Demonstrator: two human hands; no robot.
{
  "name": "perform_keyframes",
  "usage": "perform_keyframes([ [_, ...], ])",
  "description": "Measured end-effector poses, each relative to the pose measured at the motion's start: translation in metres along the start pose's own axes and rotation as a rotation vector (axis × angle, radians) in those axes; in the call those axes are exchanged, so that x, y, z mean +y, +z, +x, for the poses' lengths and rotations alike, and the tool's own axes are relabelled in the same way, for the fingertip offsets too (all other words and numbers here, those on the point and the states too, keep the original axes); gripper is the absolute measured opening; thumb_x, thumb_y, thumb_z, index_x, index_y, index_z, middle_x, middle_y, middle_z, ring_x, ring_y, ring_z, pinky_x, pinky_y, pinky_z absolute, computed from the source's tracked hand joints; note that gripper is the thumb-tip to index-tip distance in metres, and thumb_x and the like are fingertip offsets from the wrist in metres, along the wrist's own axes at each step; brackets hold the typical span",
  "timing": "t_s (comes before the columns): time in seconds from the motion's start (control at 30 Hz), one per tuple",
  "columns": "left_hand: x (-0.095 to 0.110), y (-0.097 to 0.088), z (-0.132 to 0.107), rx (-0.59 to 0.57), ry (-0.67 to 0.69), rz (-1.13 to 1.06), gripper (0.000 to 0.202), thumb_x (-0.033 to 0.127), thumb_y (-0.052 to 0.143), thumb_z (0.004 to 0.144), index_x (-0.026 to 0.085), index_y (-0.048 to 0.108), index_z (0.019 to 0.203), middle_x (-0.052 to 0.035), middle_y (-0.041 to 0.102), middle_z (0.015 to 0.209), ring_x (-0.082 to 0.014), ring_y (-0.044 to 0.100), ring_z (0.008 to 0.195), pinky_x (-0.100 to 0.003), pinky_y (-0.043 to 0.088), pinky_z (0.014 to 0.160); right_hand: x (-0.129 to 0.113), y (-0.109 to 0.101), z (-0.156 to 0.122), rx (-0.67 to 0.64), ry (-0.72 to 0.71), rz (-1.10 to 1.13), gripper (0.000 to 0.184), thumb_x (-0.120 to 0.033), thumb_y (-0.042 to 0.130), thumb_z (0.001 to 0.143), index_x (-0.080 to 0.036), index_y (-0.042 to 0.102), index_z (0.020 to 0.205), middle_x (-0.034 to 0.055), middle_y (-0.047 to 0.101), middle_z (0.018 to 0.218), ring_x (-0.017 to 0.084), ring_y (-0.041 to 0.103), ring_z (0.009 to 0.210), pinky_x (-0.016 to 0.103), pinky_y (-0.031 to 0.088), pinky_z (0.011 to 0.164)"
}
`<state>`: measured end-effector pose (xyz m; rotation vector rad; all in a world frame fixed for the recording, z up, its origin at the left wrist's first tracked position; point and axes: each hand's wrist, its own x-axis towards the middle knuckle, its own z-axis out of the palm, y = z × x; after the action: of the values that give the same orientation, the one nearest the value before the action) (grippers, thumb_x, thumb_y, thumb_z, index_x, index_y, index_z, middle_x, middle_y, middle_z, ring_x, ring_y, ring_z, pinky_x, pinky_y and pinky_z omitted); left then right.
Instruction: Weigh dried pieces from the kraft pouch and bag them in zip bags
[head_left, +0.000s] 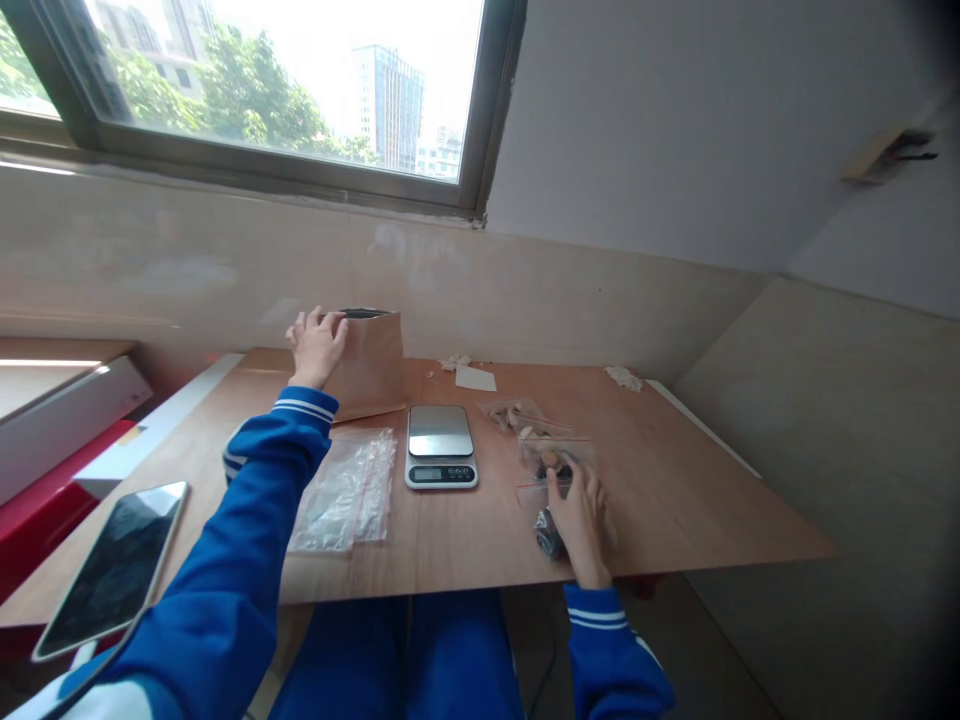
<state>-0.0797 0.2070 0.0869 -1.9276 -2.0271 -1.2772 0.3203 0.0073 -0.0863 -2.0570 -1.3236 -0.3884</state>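
My left hand (pixel 316 350) is at the upper left edge of a brown paper bag (pixel 367 365), its fingers curled around the rim. The bag stands upright with its dark mouth showing. On the right, my right hand (pixel 579 510) lies over small clear zip bags; thumb and forefinger pinch one zip bag (pixel 536 452) with brown and dark stone-like pieces inside. Partly under this hand is another zip bag holding dark pieces (pixel 548 535). Farther back lies a zip bag of pale pieces (pixel 510 414). Between my hands sits a digital kitchen scale (pixel 441 447) with a bare metal plate.
Flat clear zip bags (pixel 341 500) lie left of the scale. A phone or tablet (pixel 112 570) with a cable rests at the left edge. White paper (pixel 475 379) and crumpled scraps (pixel 624 378) are near the wall. The wooden table (pixel 697 490) ends before my lap.
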Motion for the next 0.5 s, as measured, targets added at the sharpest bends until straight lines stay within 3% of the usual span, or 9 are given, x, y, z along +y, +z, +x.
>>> perform_keyframes([
  [0.1,0.001,0.002,-0.012,0.064,0.001,0.024,0.039,0.038,0.032,0.095,0.017,0.064,0.101,-0.0172,0.059,0.12,-0.0307,0.05,0.118,-0.051,0.027,0.105,-0.011,0.011,-0.013,-0.103,0.027,-0.06,0.057,-0.045,0.04,0.09,-0.008,0.049,0.132,0.0269,0.048,0.132,0.039,0.048,0.118,0.05,0.04,0.092],
  [0.17,0.006,-0.008,-0.028,0.125,-0.005,0.019,0.039,0.041,0.033,0.094,0.016,0.062,0.098,-0.0149,0.064,0.108,-0.0283,0.057,0.107,-0.046,0.033,0.101,-0.021,0.011,-0.008,-0.086,0.065,-0.009,0.053,-0.042,0.04,0.09,-0.009,0.05,0.13,0.0259,0.049,0.131,0.039,0.048,0.12,0.052,0.04,0.094],
  [0.23,0.012,-0.025,-0.048,0.117,-0.056,-0.034,0.035,0.041,0.044,0.089,0.016,0.056,0.11,-0.0114,0.065,0.103,-0.0256,0.063,0.094,-0.039,0.043,0.088,-0.043,0.001,0.002,-0.027,0.025,0.148,0.049,-0.041,0.039,0.091,-0.01,0.055,0.124,0.0241,0.05,0.129,0.036,0.047,0.122,0.053,0.039,0.098],
  [0.3,0.017,-0.043,-0.071,0.033,-0.139,-0.046,0.05,0.039,0.057,0.08,0.015,0.048,0.122,-0.0087,0.067,0.096,-0.0249,0.065,0.084,-0.034,0.046,0.076,-0.084,-0.016,0.009,-0.005,-0.138,0.373,0.044,-0.039,0.036,0.094,-0.012,0.056,0.122,0.0209,0.051,0.129,0.031,0.046,0.125,0.05,0.039,0.103],
  [0.33,0.019,-0.051,-0.082,-0.044,-0.11,-0.032,0.05,0.037,0.059,0.079,0.016,0.048,0.123,-0.0074,0.068,0.095,-0.0247,0.066,0.083,-0.032,0.046,0.074,-0.109,-0.026,0.01,-0.042,-0.25,0.472,0.04,-0.036,0.034,0.096,-0.015,0.057,0.122,0.0173,0.052,0.131,0.027,0.046,0.127,0.047,0.038,0.105],
  [0.43,0.019,-0.066,-0.111,-0.246,0.017,0.023,0.025,0.033,0.058,0.08,0.026,0.065,0.103,-0.0037,0.072,0.094,-0.0238,0.067,0.087,-0.028,0.044,0.07,-0.19,-0.052,0.002,-0.239,-0.639,0.632,0.038,-0.026,0.031,0.099,-0.021,0.053,0.13,0.009,0.052,0.137,0.019,0.044,0.131,0.04,0.038,0.109],
  [0.5,0.016,-0.068,-0.125,-0.306,0.025,0.047,0.021,0.034,0.056,0.083,0.03,0.07,0.097,-0.0026,0.074,0.088,-0.0239,0.068,0.084,-0.028,0.043,0.067,-0.232,-0.059,-0.006,-0.292,-0.803,0.613,0.041,-0.021,0.03,0.099,-0.016,0.051,0.133,0.0104,0.05,0.14,0.02,0.039,0.136,0.04,0.036,0.112],
])
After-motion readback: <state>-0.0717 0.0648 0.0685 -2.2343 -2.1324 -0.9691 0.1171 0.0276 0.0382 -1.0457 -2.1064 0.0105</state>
